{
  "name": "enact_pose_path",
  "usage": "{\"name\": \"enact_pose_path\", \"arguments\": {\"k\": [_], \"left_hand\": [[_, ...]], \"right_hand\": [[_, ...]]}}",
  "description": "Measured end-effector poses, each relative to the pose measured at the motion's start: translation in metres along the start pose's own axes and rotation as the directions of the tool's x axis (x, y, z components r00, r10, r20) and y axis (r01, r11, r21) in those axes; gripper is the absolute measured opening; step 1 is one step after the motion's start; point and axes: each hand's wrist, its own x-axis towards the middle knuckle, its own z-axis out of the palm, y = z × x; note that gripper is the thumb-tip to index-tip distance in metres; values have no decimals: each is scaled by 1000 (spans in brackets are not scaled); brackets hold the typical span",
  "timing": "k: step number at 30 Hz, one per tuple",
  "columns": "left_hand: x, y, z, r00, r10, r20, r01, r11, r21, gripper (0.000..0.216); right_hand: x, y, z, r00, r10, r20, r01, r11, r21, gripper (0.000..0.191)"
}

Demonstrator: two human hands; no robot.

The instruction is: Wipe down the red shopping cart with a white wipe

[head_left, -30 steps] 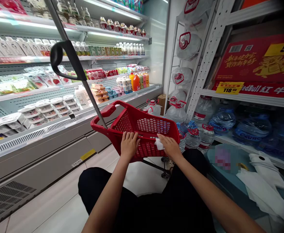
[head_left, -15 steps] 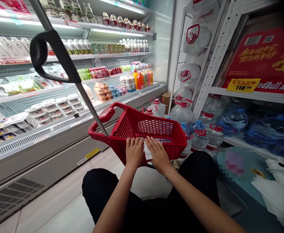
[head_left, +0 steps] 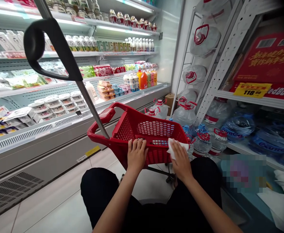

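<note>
A red plastic rolling shopping basket [head_left: 156, 152] with slotted walls stands in front of me, a grey metal pole [head_left: 89, 97] with a black handle [head_left: 59, 48] rising from its left end. The fingers of my left hand [head_left: 136, 157] hook over the near rim and hold it. Farther right, near the basket's end, my right hand [head_left: 181, 161] presses a white cloth [head_left: 172, 149] against the same rim. Its fingers lie over the cloth and hide part of it; whether it is paper or fabric I cannot tell.
A refrigerated shelf [head_left: 122, 100] of dairy and drinks runs along the left and back. Large water bottles [head_left: 202, 142] with red handles crowd the floor behind the basket. White shelving [head_left: 231, 48] stands at right, above a teal bin [head_left: 258, 204] with white cloth or paper [head_left: 277, 200] on it.
My right hand has slid the white cloth rightward along the near rim, away from my left hand. The left hand stays at about the same spot on the rim.
</note>
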Motion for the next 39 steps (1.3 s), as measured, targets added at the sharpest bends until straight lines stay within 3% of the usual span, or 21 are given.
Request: {"name": "enact_pose_path", "arguments": {"k": [4,6,8,11,14,17,19,22,25,28,32,39], "left_hand": [[3,-5,4,998,32,61,-32,999,-5,57],[4,-10,3,995,47,88,-46,999,-12,68],[6,-15,0,993,58,107,-55,998,-34,74],[11,-24,-4,990,70,123,-60,995,-81,79],[17,-33,-5,990,53,128,-38,993,-116,80],[25,-35,-2,991,-7,131,25,991,-131,74],[33,-30,2,984,-107,139,124,985,-120,69],[42,-5,11,956,-242,164,262,959,-108,65],[43,25,22,966,-160,202,192,969,-155,60],[38,36,28,963,-130,237,179,964,-198,57],[30,19,26,957,-135,257,195,955,-223,58],[22,2,19,958,-176,226,220,958,-185,63]], "right_hand": [[37,-75,22,975,-205,84,200,978,61,87],[48,-90,26,964,-248,91,241,967,80,89],[52,-82,26,956,-275,101,268,960,82,88],[46,-36,19,957,-263,121,257,965,59,83],[33,20,7,981,-163,108,160,986,36,77],[16,51,-2,996,-75,45,73,996,45,73],[8,48,-3,999,-50,-1,50,997,62,72],[4,16,3,996,-95,-5,95,993,70,73],[7,-23,12,979,-205,22,204,978,39,80],[9,-39,12,955,-296,21,295,955,35,85],[3,-21,-3,920,-363,146,345,929,136,74],[-22,36,-17,912,-363,189,344,930,129,62]]}}
